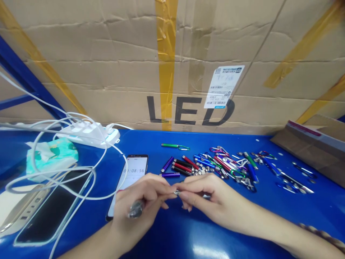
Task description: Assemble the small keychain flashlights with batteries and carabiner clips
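Note:
My left hand (147, 201) and my right hand (210, 196) meet fingertip to fingertip low in the middle of the head view. Both are closed, pinching a small silver metal piece (177, 192), mostly hidden by the fingers. A rod with a shiny grey end (136, 209) juts from my left hand's grip; its kind is unclear. Another bit of silver metal (206, 197) shows under my right fingers. Just beyond the hands lies a pile of coloured metal tubes (185, 166), with carabiner clips (237, 175) among them on the right.
A phone showing a timer (134, 171) lies partly behind my left hand. On the left are a dark-screened phone (54, 208), a tissue pack (64, 153), and a white power strip (88, 133) with looping cables. A large carton (121, 72) backs the blue table (172, 230); an open box (309, 151) stands right.

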The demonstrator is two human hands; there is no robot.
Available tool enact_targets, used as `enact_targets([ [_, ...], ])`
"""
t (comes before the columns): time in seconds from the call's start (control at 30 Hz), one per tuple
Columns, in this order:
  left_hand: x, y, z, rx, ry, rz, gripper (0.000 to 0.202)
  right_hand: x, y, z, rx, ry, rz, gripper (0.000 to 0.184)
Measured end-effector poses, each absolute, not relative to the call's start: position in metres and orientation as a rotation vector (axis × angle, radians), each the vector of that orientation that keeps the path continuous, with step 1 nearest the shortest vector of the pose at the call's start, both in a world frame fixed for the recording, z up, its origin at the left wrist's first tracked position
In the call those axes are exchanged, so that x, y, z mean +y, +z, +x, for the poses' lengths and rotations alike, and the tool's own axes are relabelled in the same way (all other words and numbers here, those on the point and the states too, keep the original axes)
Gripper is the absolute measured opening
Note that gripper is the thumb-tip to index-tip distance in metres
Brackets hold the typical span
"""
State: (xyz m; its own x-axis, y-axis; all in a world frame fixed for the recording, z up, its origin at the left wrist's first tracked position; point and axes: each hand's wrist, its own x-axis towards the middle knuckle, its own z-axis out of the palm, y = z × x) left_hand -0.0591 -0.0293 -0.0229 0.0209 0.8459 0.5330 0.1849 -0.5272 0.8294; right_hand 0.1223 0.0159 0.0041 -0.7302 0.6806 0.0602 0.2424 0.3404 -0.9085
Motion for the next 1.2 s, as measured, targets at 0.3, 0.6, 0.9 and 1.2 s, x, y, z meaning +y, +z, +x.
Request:
enact_targets([
  [0.3, -0.022, -0.021, -0.057, 0.991, 1.658, 1.681, 0.042, 0.017, 0.001, 0.119, -2.033, 1.476, -0.806, 0.027],
  [0.6, -0.021, -0.019, -0.043, 1.122, 1.606, 1.207, 0.04, 0.01, -0.009, 0.107, -1.199, 1.933, -0.765, 0.017],
  [0.9, -0.022, -0.02, -0.052, 1.099, 1.582, 1.601, 0.037, 0.022, -0.005, 0.115, -1.284, 2.104, -0.729, 0.021],
  [1.2, -0.022, -0.023, -0.051, 0.995, 1.612, 1.676, 0.044, 0.019, -0.004, 0.117, -1.339, 2.293, -0.794, 0.046],
])
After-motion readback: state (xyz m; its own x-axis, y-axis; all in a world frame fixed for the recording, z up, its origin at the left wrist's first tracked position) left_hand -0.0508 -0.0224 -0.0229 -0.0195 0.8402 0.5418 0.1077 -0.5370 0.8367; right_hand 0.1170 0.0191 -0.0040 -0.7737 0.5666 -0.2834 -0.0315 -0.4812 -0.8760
